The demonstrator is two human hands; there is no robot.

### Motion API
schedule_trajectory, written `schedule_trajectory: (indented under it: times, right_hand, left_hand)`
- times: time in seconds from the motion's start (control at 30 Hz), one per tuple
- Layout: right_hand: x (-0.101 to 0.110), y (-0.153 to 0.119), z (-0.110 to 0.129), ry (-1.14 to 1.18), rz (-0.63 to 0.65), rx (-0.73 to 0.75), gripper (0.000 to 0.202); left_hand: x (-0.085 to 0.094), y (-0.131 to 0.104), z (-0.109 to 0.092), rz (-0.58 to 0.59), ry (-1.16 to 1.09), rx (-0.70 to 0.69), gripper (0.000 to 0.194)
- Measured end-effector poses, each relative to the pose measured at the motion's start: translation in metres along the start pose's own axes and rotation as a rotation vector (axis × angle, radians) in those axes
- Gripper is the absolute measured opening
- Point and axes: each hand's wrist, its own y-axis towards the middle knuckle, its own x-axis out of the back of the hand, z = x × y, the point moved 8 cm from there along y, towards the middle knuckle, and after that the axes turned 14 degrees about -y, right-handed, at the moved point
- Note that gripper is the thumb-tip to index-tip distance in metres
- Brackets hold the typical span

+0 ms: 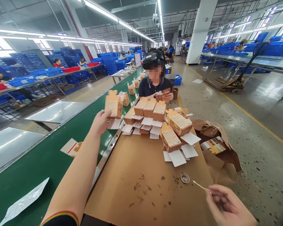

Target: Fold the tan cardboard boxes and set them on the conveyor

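Observation:
My left hand (100, 123) is reached out over the green conveyor belt, its fingers closed on a brown printed carton (112, 105). The carton's top flaps stand up and a white flap hangs below it. Low on the right, my right hand (227, 204) pinches a cotton swab (199, 184) by one end. Its tip points left, towards a small clear dish (185, 178) on the brown cardboard sheet (132, 160). Dark wet-looking spots mark the sheet around the dish. Several open cartons (170, 137) with white flaps are piled at the sheet's far end.
Across the pile, a co-worker (153, 84) holds a brown carton piece. On the belt (85, 128) lie a flattened carton piece (71, 147) and a silvery pouch (25, 201); cartons stand farther along. A large paper bag (228, 157) with cartons sits at right; a pallet jack (235, 83) stands beyond.

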Motion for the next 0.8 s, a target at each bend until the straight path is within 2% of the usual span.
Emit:
schedule_trajectory:
  times: [0.07, 0.17, 0.27, 0.33, 0.4, 0.5, 0.57, 0.63, 0.73, 0.8]
  right_hand:
    - [-0.014, 0.01, 0.012, -0.043, 0.051, 0.054, 0.042]
    - [-0.033, 0.02, 0.027, -0.13, 0.092, 0.129, 0.038]
    - [-0.05, 0.024, 0.031, -0.205, 0.183, 0.166, 0.034]
    - [-0.054, 0.024, 0.03, -0.227, 0.231, 0.173, 0.035]
    - [-0.05, 0.022, 0.029, -0.221, 0.231, 0.173, 0.035]
    - [-0.037, 0.014, 0.039, -0.14, 0.151, 0.184, 0.027]
    - [-0.039, 0.0, 0.053, -0.032, 0.138, 0.203, 0.016]
    - [-0.06, -0.021, 0.07, 0.078, 0.217, 0.216, 0.01]
    - [-0.108, -0.055, 0.092, 0.165, 0.38, 0.248, 0.013]
    - [-0.135, -0.069, 0.098, 0.167, 0.422, 0.27, 0.013]
  left_hand:
    - [0.025, -0.047, 0.023, 0.051, -0.15, 0.005, 0.058]
    - [0.042, -0.131, 0.087, 0.154, -0.282, 0.164, 0.077]
    - [0.033, -0.205, 0.148, 0.279, -0.222, 0.382, 0.078]
    - [0.019, -0.233, 0.173, 0.36, -0.182, 0.469, 0.075]
    - [0.005, -0.242, 0.185, 0.392, -0.178, 0.492, 0.076]
    - [-0.008, -0.235, 0.189, 0.367, -0.211, 0.457, 0.085]
    - [-0.015, -0.231, 0.191, 0.381, -0.229, 0.457, 0.089]
    - [-0.019, -0.231, 0.193, 0.404, -0.246, 0.468, 0.089]
    - [-0.021, -0.232, 0.196, 0.409, -0.267, 0.451, 0.085]
    - [-0.023, -0.234, 0.198, 0.421, -0.277, 0.436, 0.082]
